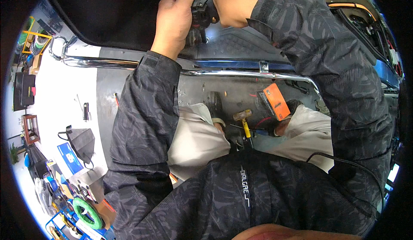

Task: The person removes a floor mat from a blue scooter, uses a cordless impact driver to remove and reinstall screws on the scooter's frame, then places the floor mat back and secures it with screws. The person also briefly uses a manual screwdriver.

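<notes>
Black metal part (202,14) clasped by left hand (174,18), fingers closed on it, right hand (221,5) mostly hidden behind it, grip unclear, chrome rail (241,73) just below.

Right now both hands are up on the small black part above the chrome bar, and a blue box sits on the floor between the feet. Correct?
Not quite: in the head view the box on the floor is orange, not blue. The rest holds: the left hand and right hand are both up on the small black part above the chrome bar.
</notes>
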A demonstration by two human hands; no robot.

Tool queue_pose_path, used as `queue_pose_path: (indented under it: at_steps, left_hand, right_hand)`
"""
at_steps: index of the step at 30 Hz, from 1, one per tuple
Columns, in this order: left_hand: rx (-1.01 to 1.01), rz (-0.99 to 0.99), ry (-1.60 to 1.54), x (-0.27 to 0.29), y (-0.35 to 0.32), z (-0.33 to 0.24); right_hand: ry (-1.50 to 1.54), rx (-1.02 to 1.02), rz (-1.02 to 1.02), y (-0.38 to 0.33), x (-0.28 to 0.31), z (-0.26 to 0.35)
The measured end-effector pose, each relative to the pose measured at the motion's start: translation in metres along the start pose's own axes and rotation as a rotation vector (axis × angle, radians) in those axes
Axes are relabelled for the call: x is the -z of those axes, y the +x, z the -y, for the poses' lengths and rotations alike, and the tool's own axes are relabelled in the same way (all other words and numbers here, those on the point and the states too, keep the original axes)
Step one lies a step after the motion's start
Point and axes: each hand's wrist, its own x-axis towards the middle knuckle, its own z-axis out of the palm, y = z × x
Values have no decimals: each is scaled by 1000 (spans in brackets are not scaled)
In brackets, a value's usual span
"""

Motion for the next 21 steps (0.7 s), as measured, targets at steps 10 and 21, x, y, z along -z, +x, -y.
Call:
queue_pose_path:
  at_steps: [10,21]
  left_hand:
    - [-3,-8,17,-7,20,10]
    - [1,-17,102,-12,16,9]
  right_hand:
    - [98,-50,-8,10,-6,-10]
    - [152,-36,-111,-6,-11,-14]
